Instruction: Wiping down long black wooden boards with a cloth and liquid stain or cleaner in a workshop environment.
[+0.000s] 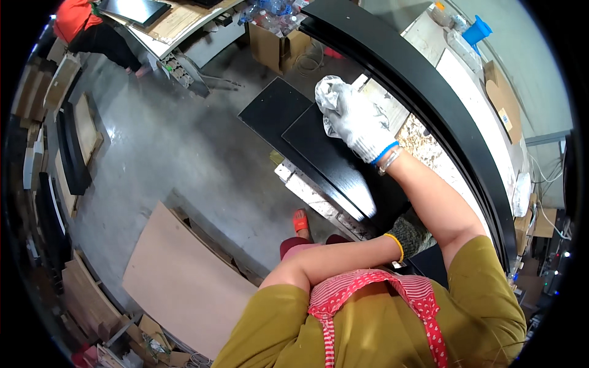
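Right hand (359, 122), in a white glove, kept a closed grip on a crumpled cloth (330, 92) pressed to the black panel (325, 153) beneath it, seemingly mid-wipe. Left hand (414, 233) steadied the panel's near end; its grip couldn't be told.

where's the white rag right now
In the head view the white rag is upper centre, bunched under the person's white-gloved right hand on the far end of the black panel, beside the long black frame.
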Available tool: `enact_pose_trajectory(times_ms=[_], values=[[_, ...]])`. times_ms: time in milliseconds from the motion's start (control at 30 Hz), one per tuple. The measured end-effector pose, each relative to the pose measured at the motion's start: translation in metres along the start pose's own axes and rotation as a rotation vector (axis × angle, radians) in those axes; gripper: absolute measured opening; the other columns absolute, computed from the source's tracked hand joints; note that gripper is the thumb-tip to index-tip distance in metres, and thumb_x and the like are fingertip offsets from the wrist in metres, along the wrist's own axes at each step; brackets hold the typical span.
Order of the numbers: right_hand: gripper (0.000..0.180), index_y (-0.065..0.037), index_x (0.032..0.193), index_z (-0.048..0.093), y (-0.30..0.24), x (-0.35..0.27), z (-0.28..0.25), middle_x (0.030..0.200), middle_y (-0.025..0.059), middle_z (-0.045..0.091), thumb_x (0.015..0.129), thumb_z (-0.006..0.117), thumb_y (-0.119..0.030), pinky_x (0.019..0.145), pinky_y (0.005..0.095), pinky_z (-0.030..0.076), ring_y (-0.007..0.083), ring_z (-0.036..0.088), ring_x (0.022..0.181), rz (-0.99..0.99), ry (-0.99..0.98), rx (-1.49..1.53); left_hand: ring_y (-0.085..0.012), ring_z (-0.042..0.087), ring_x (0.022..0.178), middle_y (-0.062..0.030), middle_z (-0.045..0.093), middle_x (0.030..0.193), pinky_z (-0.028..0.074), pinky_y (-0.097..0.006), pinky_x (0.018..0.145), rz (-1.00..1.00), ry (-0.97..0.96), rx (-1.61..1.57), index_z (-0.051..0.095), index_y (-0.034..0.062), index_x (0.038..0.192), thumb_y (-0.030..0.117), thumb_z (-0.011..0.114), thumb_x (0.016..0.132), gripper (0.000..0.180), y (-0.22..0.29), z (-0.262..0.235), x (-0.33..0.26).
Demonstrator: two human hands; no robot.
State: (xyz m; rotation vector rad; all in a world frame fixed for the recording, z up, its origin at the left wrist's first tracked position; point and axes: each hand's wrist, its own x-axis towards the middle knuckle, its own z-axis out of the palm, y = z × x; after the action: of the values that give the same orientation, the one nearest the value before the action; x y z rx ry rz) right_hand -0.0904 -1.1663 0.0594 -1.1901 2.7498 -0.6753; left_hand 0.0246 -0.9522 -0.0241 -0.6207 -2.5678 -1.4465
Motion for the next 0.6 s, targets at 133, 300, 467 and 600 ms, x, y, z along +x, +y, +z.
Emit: enact_pose_trajectory(times_ms=[133,300,467,600], values=[[0.016,-0.004,0.099,0.059,-0.030,0.022,-0.022,0.094,0.0202,0.068,0.085,0.064,-0.010,0.083,0.0452,0.052,0.0376,0.067,0.093,0.087,0.031,0.084,-0.0299,0.036,0.141,-0.0113,0.039,0.155,0.025,-0.044,0.118,-0.022,-0.060,-0.143,0.039,0.0096,0.148,0.038,0.036,0.104,0.052,0.011,-0.018,-0.013],[0.017,-0.009,0.101,0.057,-0.001,-0.008,-0.010,0.089,0.0184,0.066,0.085,0.061,-0.010,0.068,0.0458,0.052,0.0383,0.068,0.083,-0.198,0.073,0.162,-0.0326,0.036,0.139,-0.0149,0.040,0.153,0.025,-0.046,0.116,-0.160,-0.186,-0.082,0.042,0.0093,0.146,0.044,0.046,0.099,0.058,0.001,-0.027,-0.012],[0.020,-0.011,0.105,0.058,-0.035,0.015,-0.021,0.101,0.0196,0.065,0.085,0.058,-0.013,0.079,0.0492,0.052,0.0386,0.067,0.093,-0.029,-0.018,-0.033,-0.0237,0.036,0.142,-0.0093,0.038,0.155,0.031,-0.038,0.113,-0.074,-0.072,-0.143,0.043,0.0098,0.146,0.036,0.042,0.103,0.050,0.009,-0.007,-0.005],[0.023,-0.011,0.109,0.057,-0.033,-0.008,-0.022,0.106,0.0191,0.065,0.086,0.059,-0.014,0.080,0.0493,0.052,0.0397,0.066,0.095,-0.055,-0.011,-0.033,-0.0098,0.036,0.140,-0.0006,0.035,0.158,0.028,-0.029,0.112,-0.267,-0.620,0.237,0.045,0.0183,0.147,0.038,0.030,0.107,0.046,0.038,-0.072,0.002]])
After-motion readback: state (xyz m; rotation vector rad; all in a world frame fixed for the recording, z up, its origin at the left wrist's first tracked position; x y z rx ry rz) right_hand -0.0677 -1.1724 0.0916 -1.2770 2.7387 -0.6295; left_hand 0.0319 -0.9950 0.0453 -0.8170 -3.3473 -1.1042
